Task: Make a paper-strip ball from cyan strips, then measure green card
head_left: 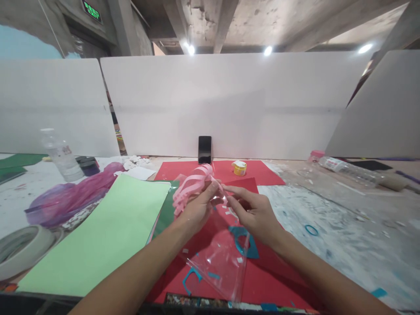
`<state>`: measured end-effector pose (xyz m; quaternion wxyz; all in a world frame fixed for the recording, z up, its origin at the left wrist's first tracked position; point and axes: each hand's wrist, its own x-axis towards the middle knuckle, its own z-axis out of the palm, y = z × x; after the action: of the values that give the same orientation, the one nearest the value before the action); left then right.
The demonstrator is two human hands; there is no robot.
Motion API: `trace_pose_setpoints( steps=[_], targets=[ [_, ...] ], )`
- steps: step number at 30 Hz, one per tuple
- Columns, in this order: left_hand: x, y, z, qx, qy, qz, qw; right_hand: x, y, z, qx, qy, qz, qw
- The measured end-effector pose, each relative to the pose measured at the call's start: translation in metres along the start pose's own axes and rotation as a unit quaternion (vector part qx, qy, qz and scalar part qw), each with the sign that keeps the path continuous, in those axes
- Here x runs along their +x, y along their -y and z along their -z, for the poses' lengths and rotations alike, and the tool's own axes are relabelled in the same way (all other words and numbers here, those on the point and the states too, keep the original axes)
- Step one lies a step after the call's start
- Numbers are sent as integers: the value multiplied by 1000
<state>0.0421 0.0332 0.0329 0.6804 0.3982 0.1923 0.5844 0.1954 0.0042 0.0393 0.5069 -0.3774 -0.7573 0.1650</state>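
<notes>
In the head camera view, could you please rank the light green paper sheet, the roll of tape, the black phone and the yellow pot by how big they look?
1. Light green paper sheet
2. Roll of tape, though nearness to the camera enlarges it
3. Black phone
4. Yellow pot, which looks close to the phone's size

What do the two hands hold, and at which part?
Both hands pinch the pink paper strips at their right end; the left hand and right hand meet there above a clear sheet.

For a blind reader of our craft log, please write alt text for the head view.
Two bare hands meet over red paper: the left hand pinches pink paper strips, the right hand fingers a clear plastic sheet. Light green paper lies left; a phone leans on the white partition.
</notes>
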Motion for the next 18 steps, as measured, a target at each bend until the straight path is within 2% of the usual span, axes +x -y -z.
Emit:
trace_pose_setpoints(
  steps=[3,7,10,14,18],
  targets=[
    [-1,2,5,38,6,-1,999,0,0,0,14,1,-6,1000],
    [-3,7,6,104,22,20,994,1,-1,-3,116,14,-120,986],
    [-1,3,3,83,-7,10,996,2,-4,0,157,56,-177,970],
    [4,-7,3,11,-100,-25,995,6,-7,8,41,112,-174,977],
    [2,1,0,-40,-106,18,993,11,-8,17,-58,107,-139,983]
  ],
)
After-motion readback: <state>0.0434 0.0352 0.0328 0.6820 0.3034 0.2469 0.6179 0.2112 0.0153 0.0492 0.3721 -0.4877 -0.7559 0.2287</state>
